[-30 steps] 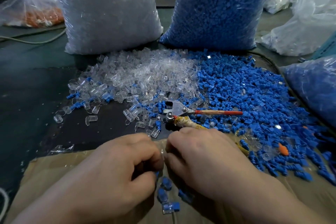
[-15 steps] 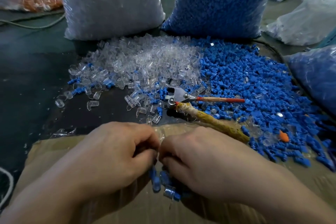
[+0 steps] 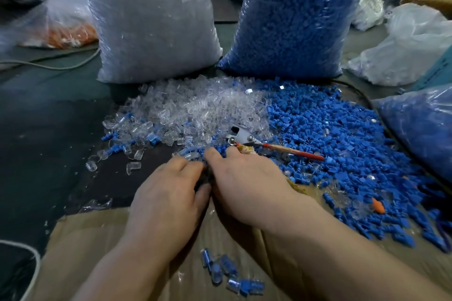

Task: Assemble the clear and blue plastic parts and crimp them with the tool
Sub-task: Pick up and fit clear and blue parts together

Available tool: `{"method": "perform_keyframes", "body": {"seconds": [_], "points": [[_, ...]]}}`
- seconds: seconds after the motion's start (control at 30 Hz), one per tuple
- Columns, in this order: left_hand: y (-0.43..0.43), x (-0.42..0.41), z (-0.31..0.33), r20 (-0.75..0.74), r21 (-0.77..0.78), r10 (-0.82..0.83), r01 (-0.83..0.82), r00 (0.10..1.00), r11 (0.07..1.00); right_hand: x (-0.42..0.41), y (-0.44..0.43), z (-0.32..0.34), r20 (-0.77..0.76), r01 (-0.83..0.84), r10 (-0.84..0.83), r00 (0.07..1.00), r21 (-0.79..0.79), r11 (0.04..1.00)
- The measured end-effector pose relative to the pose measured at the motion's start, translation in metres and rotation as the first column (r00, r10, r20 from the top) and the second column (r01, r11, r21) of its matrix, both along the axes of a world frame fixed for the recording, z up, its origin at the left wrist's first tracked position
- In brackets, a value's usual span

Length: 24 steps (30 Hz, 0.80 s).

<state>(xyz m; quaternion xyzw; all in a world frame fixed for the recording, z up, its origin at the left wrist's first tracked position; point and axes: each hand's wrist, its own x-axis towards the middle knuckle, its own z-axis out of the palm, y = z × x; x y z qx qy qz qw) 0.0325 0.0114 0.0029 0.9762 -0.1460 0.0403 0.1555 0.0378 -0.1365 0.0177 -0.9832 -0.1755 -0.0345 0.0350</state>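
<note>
Clear parts [image 3: 195, 110] heap just beyond both hands, with blue parts [image 3: 330, 129] spreading right. The tool [image 3: 242, 135] lies between them, handle running rightward, nearest the right hand [image 3: 247, 183]. Beside it is the left hand [image 3: 168, 193]. Both hands' fingers [image 3: 212, 155] stretch forward onto the pile's near edge, visibly gripping nothing. Below is a dark desk [image 3: 49, 142] with cardboard [image 3: 85, 239]; bulging bags [image 3: 151, 19] stand behind.

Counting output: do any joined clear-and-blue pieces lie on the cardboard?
Yes, a few joined pieces lie loose on the cardboard in the foreground.
</note>
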Motion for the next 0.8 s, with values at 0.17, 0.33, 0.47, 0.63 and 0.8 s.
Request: {"method": "perform_keyframes", "body": {"seconds": [0.17, 0.33, 0.47, 0.63, 0.8], "points": [[0.001, 0.000, -0.005, 0.022, -0.221, 0.087, -0.080, 0.996, 0.972, 0.000, -0.002, -0.006, 0.033, 0.023, -0.028, 0.999, 0.142, 0.990], [0.003, 0.002, -0.010, 0.054, -0.382, 0.106, -0.078, 0.993, 0.921, 0.005, -0.010, -0.005, -0.062, 0.133, -0.118, 0.991, 0.341, 0.931], [0.004, 0.003, -0.009, 0.053, -0.413, 0.093, -0.063, 0.994, 0.909, 0.004, -0.018, 0.000, -0.182, 0.246, -0.176, 0.968, 0.520, 0.818], [0.004, 0.003, -0.007, 0.041, -0.398, 0.087, -0.064, 0.995, 0.915, -0.003, -0.021, 0.002, -0.475, 0.447, 0.000, 0.880, 0.827, 0.341], [0.001, 0.001, -0.005, 0.111, -0.376, 0.134, -0.083, 0.985, 0.923, -0.011, -0.018, -0.001, -0.483, 0.539, 0.342, 0.806, 0.837, -0.090]]}}
